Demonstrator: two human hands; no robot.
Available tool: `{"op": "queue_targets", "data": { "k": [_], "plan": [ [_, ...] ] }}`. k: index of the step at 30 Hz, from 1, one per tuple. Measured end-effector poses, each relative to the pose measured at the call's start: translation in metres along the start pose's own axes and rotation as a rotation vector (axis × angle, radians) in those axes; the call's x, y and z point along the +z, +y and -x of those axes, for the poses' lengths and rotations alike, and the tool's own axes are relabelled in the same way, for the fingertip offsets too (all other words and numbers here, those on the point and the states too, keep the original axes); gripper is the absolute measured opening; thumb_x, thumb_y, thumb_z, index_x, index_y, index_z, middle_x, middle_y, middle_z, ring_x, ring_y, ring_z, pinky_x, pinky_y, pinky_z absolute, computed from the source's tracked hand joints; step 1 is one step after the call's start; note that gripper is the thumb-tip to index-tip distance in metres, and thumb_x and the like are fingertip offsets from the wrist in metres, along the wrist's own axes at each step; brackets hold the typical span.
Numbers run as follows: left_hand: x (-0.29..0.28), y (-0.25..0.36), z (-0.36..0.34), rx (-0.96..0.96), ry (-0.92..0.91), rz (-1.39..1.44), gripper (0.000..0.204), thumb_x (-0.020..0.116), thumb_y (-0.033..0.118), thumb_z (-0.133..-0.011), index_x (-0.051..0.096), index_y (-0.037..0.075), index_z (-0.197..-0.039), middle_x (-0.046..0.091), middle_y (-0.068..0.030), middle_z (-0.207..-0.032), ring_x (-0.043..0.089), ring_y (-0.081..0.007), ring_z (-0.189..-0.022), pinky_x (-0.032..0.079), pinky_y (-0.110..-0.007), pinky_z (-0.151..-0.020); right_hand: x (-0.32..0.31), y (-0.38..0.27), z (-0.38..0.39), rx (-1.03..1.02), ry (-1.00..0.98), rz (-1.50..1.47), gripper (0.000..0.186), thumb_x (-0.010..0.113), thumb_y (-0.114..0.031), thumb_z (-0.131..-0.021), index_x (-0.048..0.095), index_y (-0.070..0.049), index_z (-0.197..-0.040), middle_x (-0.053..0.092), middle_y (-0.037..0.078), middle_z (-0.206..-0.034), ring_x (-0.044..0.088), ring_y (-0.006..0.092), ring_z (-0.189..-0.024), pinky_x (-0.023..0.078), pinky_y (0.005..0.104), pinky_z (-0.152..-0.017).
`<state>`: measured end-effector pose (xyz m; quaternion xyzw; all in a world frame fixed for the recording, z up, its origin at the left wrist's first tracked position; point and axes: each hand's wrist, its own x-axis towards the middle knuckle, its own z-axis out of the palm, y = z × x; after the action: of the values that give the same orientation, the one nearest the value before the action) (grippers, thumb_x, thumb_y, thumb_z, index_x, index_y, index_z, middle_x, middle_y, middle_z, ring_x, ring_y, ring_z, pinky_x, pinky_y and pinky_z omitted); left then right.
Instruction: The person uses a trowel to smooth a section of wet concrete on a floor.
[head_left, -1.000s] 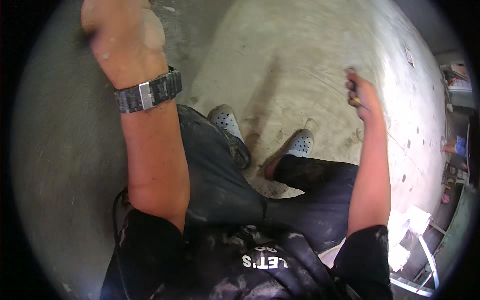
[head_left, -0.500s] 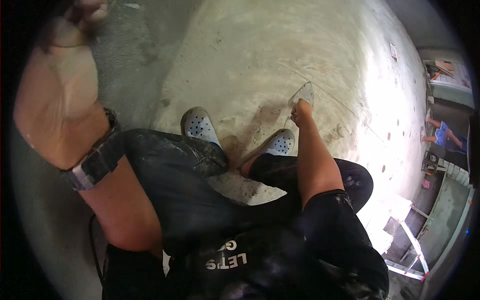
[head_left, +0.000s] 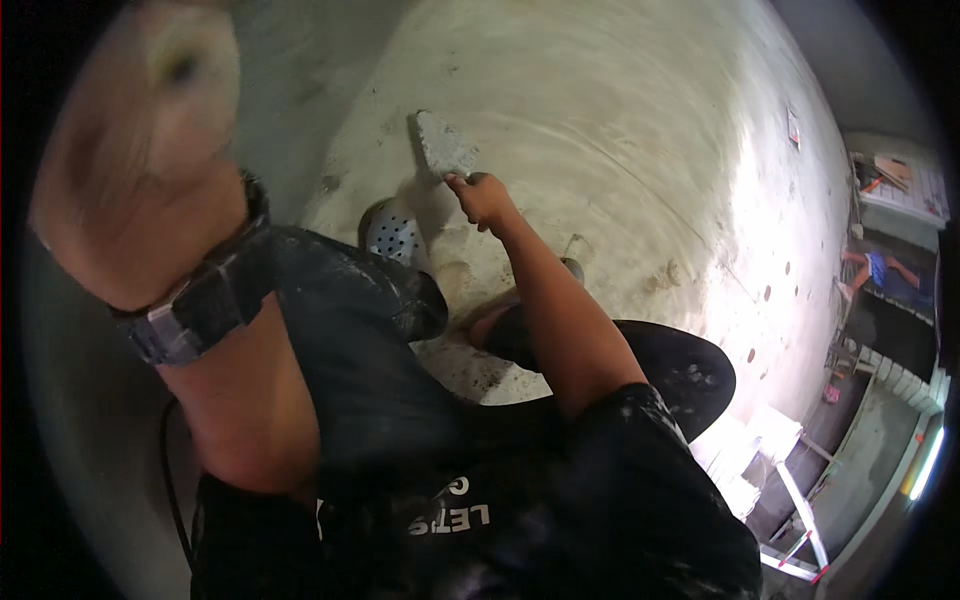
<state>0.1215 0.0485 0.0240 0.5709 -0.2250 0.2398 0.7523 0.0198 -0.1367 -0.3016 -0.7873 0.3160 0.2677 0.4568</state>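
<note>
My right hand (head_left: 484, 200) is closed round the handle of a pointed trowel (head_left: 446, 146), its blade coated in pale cement. The blade points to the far left, above or against the smeared pale cement floor (head_left: 600, 110); whether it touches, I cannot tell. Close to the camera at the upper left is my raised left hand (head_left: 135, 140), smeared by motion, so its fingers do not show clearly. A small yellowish and dark patch shows on it, too blurred to name. A dark wristwatch (head_left: 200, 305) sits on that wrist.
My feet are in pale clogs with holes; the left clog (head_left: 392, 238) shows beyond my knee, the right is mostly behind my forearm. To the far right are a person in blue shorts (head_left: 880, 270), a ladder (head_left: 800, 510) and a lit tube lamp (head_left: 926, 465).
My right hand has swung the trowel leftward and a little farther away, from beyond the right clog to beyond the left. My left hand has shifted slightly and blurred.
</note>
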Motion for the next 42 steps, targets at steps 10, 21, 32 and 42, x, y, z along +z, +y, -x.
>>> {"op": "queue_targets", "data": {
  "k": [10,21,32,42],
  "plan": [
    [0.006,0.002,-0.01,-0.078,-0.018,0.068,0.029,0.066,0.029,-0.097,0.069,0.003,-0.11,0.062,-0.0019,-0.085,0.056,-0.0114,-0.068,0.043,-0.024,-0.061,0.024,-0.005,0.018,-0.209,0.18,0.358,0.057,0.059,-0.055,-0.094,0.073,-0.001,-0.103,0.072,0.025,-0.104,0.067,0.0432,-0.103,0.052,0.0485,-0.09],
    [-0.01,-0.009,-0.003,-0.006,-0.038,0.064,0.03,0.065,0.027,-0.097,0.068,0.002,-0.111,0.063,-0.0033,-0.085,0.057,-0.0122,-0.069,0.044,-0.024,-0.062,0.073,-0.065,0.01,-0.224,-0.057,0.648,0.047,0.056,-0.048,-0.098,0.072,-0.006,-0.115,0.071,0.02,-0.117,0.068,0.0374,-0.112,0.053,0.0471,-0.096],
    [-0.031,-0.005,-0.01,0.005,-0.013,-0.018,0.031,0.063,0.026,-0.097,0.068,0.001,-0.113,0.065,-0.0064,-0.088,0.059,-0.0145,-0.072,0.046,-0.025,-0.064,-0.022,-0.031,-0.027,-0.228,0.218,0.572,0.056,0.049,-0.049,-0.1,0.07,0.001,-0.113,0.072,0.025,-0.111,0.068,0.0437,-0.106,0.054,0.0497,-0.091],
    [-0.029,-0.024,-0.01,0.031,-0.067,-0.04,0.032,0.062,0.026,-0.097,0.068,0.0,-0.116,0.066,-0.0092,-0.091,0.061,-0.0166,-0.075,0.048,-0.027,-0.067,0.098,-0.085,0.021,-0.31,-0.213,0.783,0.038,0.066,-0.041,-0.091,0.075,-0.011,-0.112,0.074,0.014,-0.116,0.071,0.0283,-0.11,0.055,0.042,-0.093]
  ]
}}
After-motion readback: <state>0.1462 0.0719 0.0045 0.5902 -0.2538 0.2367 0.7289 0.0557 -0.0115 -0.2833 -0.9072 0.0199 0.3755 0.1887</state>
